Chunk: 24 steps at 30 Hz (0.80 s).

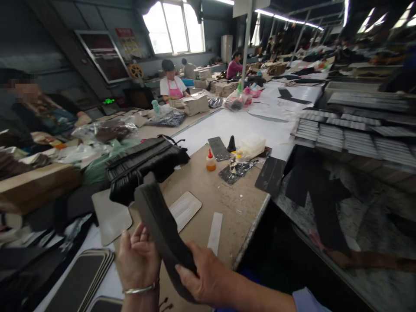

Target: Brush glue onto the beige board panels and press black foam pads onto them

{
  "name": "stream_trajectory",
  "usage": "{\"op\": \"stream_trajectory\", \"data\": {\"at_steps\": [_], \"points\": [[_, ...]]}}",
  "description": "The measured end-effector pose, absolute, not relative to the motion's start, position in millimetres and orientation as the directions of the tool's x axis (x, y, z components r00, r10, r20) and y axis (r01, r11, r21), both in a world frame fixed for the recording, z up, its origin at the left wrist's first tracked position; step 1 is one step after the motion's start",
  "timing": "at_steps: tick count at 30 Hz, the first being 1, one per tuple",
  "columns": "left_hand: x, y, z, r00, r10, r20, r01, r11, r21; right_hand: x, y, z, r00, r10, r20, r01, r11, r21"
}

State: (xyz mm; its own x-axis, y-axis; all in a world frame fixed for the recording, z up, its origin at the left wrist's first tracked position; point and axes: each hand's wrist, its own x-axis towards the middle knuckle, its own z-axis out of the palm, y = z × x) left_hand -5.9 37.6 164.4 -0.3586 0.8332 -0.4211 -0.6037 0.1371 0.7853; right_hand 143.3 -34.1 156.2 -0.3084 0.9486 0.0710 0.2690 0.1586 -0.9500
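Bundle in your right hand, left hand just beside it

You have the dark, thick bundle raised over the near part of the desk, tilted so its upper end leans left and away from you. Your right hand is closed around its lower part, thumb on the side facing you. Your left hand is turned palm up with the fingers curled, a bracelet at the wrist; you cannot tell from this view whether those fingers touch or pinch the bundle.

Beyond the bundle, a pale rounded panel lies flat on the brown surface, and a white strip lies between your right hand and the desk's right edge. To your left is a light grey panel, with a pile of black pieces behind it. Toward the desk's near left corner sits a stack of dark rounded panels with pale rims.

Farther from you, a red-capped bottle stands upright, amber liquid in its lower half. Past it lie a dark sheet with white specks, a black cone and a whitish plastic bag. Another dark sheet lies by the desk's right edge. Across the far left side, a person in a pink apron sits behind stacked pieces.
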Motion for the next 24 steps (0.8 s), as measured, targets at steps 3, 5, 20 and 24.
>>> {"op": "stream_trajectory", "data": {"at_steps": [3, 5, 20, 24], "points": [[-16, 32, 171, -0.362, 0.765, -0.532, -0.759, 0.089, 0.645, 136, -45, 162, -0.343, 0.937, 0.061, 0.205, 0.138, -0.969], [-20, 31, 174, -0.343, 0.764, -0.547, -0.816, 0.047, 0.577, 131, -51, 161, -0.358, 0.933, 0.044, 0.186, 0.117, -0.976], [-9, -2, 106, -0.35, 0.711, -0.61, -0.756, 0.171, 0.632, 302, 25, 73, -0.165, 0.975, 0.146, 0.984, 0.173, -0.04], [43, -21, 71, -0.32, 0.652, -0.687, -0.677, 0.35, 0.647, 335, 30, 12, -0.286, 0.955, 0.08, 0.956, 0.277, 0.099]]}}
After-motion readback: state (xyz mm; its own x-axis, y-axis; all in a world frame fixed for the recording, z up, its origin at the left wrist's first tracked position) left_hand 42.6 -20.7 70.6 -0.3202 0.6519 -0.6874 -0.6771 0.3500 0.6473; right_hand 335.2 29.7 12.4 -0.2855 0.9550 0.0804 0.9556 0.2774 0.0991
